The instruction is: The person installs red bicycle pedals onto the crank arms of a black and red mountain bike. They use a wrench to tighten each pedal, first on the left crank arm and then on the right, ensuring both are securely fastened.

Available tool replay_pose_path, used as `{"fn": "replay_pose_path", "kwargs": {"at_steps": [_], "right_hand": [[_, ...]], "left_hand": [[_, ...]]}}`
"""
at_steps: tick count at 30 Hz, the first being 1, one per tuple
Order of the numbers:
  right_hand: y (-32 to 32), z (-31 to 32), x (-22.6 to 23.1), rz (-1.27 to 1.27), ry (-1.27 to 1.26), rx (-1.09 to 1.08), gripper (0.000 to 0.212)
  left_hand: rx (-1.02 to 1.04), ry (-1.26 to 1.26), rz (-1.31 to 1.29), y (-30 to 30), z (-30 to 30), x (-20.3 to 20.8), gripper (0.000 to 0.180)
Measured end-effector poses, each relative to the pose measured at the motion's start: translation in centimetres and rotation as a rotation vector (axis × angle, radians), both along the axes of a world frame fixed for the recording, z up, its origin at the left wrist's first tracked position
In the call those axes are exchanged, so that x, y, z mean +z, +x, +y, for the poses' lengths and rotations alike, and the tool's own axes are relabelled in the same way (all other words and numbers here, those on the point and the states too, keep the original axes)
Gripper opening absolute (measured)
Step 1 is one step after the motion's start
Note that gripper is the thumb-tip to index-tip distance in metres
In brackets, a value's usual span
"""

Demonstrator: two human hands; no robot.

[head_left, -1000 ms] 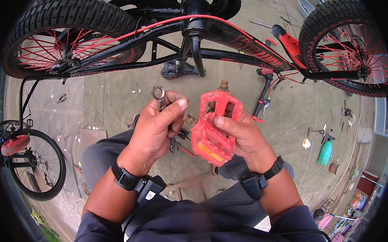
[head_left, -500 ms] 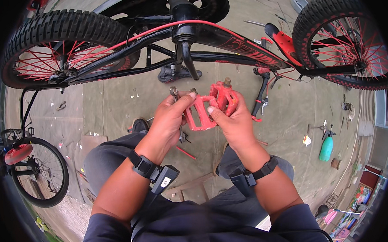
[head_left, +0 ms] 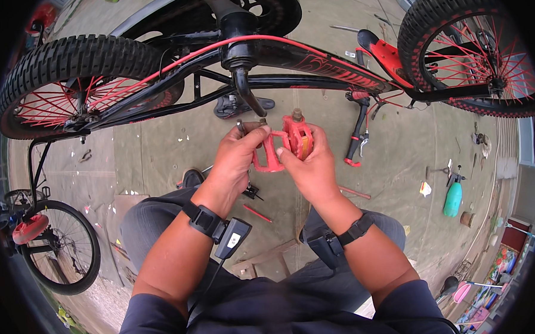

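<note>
Right, both hands are busy: my left hand (head_left: 234,159) is closed round a red pedal (head_left: 269,160), thumb pressed on its upper corner, and that same fist has a metal wrench (head_left: 240,127) tucked in it, only the top end poking out. Over on the other side, my right hand (head_left: 312,170) grips a second red pedal (head_left: 296,130), an orange strip (head_left: 306,146) showing on its side, and my right thumb reaches across to the first pedal's edge. So the two pedals sit side by side between my hands, just below the bent crank (head_left: 246,90), with the left one's bolt (head_left: 262,122) right by the crank's lower end; whether they touch, I can't tell. Above stretches the black bike frame (head_left: 280,56), a chunky back wheel (head_left: 84,61) to the left and the front wheel (head_left: 407,59) to the right. Down on the ground, a red stick (head_left: 256,213) lies nearer to me, and a green spray bottle (head_left: 453,199) is well off to the right
</note>
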State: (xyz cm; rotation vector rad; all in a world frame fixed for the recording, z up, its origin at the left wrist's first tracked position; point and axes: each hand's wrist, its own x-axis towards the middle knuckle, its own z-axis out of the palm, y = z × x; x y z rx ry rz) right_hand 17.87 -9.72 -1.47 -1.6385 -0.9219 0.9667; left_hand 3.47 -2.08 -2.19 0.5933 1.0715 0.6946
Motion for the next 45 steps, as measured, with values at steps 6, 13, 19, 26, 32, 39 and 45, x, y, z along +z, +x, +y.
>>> {"fn": "replay_pose_path", "kwargs": {"at_steps": [6,13,19,26,32,39,45], "right_hand": [[0.0,0.4,-0.3,-0.005,-0.026,-0.01,0.048],[-0.4,0.6,-0.1,0.065,-0.05,-0.009,0.048],[-0.4,0.4,-2.1,0.255,-0.033,-0.011,0.049],[-0.5,0.6,-2.1,0.239,0.003,-0.062,0.05],[-0.4,0.8,-1.7,0.189,0.023,-0.044,0.049],[-0.2,0.9,-0.4,0.076,-0.06,-0.003,0.05],[-0.2,0.7,-1.0,0.076,-0.062,0.004,0.051]], "left_hand": [[0.02,0.009,0.012,0.4,0.2,0.3,0.025],[0.04,0.041,0.011,0.3,0.3,0.2,0.018],[0.024,0.07,0.092,0.4,0.4,1.0,0.016],[0.036,-0.027,0.007,0.2,0.7,1.2,0.02],[-0.007,-0.098,-0.068,-0.3,1.3,-0.1,0.018],[-0.039,-0.164,-0.114,-0.6,2.2,-1.9,0.014],[-0.016,-0.161,-0.067,-0.5,2.4,-1.6,0.014]]}}
